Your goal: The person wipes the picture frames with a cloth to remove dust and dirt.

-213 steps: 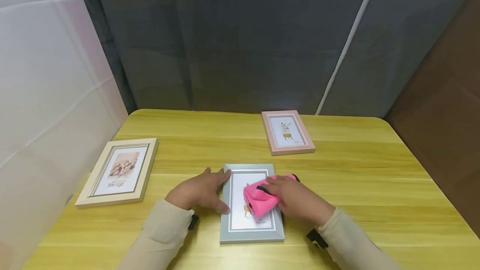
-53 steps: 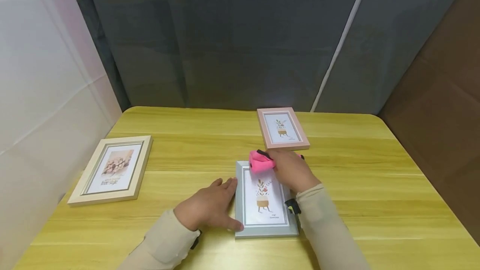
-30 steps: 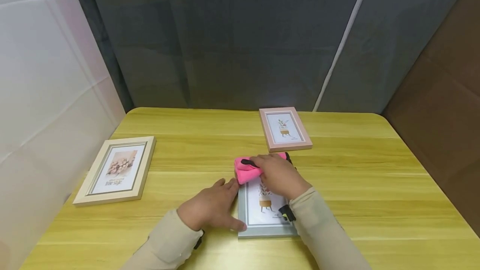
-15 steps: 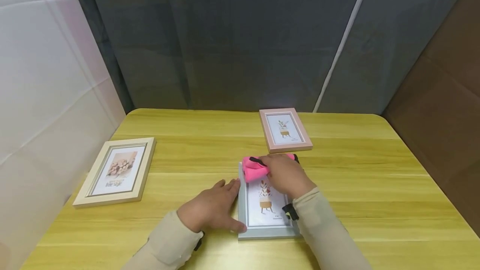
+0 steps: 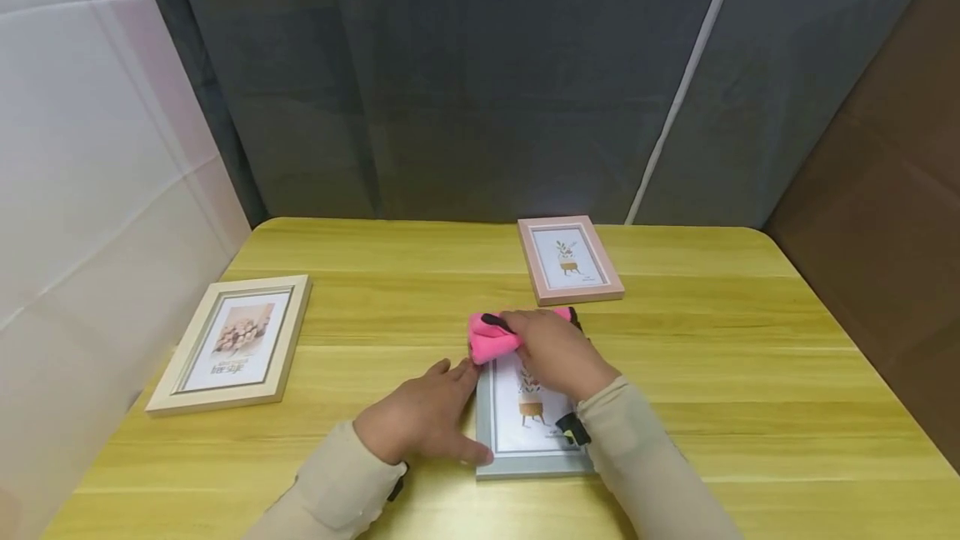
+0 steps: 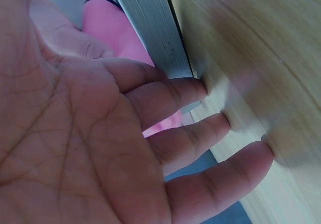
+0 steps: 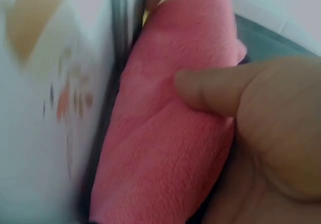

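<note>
The right hand (image 5: pixel 558 352) had its grip clamped on a folded pink cloth (image 5: pixel 493 342), which lay across the far end of the grey photo frame (image 5: pixel 536 465), crosswise to its long axis. The frame lay flat on the worktop (image 5: pixel 375 307). The left hand (image 5: pixel 423 415), fingers extended, holding nothing, rested against the frame's left side, its fingertips just beside the cloth.

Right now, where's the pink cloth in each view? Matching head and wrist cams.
Head: just below centre, gripped by the right hand, at the far end of the gray frame; pink cloth.
Left wrist: pink cloth upper left of centre, partly hidden by the left hand.
Right wrist: pink cloth large, mid-picture, thumb on it.
Shared landmark: gray frame, partly visible in all three views.
</note>
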Demonstrator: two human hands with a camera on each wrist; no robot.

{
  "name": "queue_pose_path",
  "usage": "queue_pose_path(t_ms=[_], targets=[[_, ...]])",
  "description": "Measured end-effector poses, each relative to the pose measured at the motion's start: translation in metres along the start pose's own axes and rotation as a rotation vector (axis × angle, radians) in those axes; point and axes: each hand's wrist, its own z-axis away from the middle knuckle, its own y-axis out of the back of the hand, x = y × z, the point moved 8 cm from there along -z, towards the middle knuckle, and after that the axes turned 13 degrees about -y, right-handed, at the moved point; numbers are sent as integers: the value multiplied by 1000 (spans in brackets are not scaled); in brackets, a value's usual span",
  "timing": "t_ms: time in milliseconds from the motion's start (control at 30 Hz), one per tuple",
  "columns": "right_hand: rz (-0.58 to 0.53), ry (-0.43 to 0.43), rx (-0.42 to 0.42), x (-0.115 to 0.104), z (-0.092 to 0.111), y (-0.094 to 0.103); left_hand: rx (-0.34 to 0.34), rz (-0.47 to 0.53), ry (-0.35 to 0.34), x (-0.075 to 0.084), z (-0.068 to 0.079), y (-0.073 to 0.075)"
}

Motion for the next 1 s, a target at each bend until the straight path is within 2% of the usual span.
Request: queue_pose_path(t_ms=[67, 167, 300, 467, 633, 767, 1000], targets=[[-56, 59, -23, -7, 1, -2, 6, -4, -10, 1, -1, 0], [-100, 93, -40, -10, 3, -2, 11, -6, -18, 2, -1, 1], [-73, 37, -28, -2, 3, 4, 3, 2, -14, 2, -2, -1], [5, -75, 5, 17, 2, 12, -4, 13, 6, -1, -1, -2], [-40, -166, -27, 31, -1, 14, -2, 5, 9, -3, 1, -1], [-48, -187, -38, 35, -2, 13, -4, 11, 9, -3, 2, -1], [-32, -211, 19, 47, -1, 20, -15, 25, 17, -1, 1, -2]])
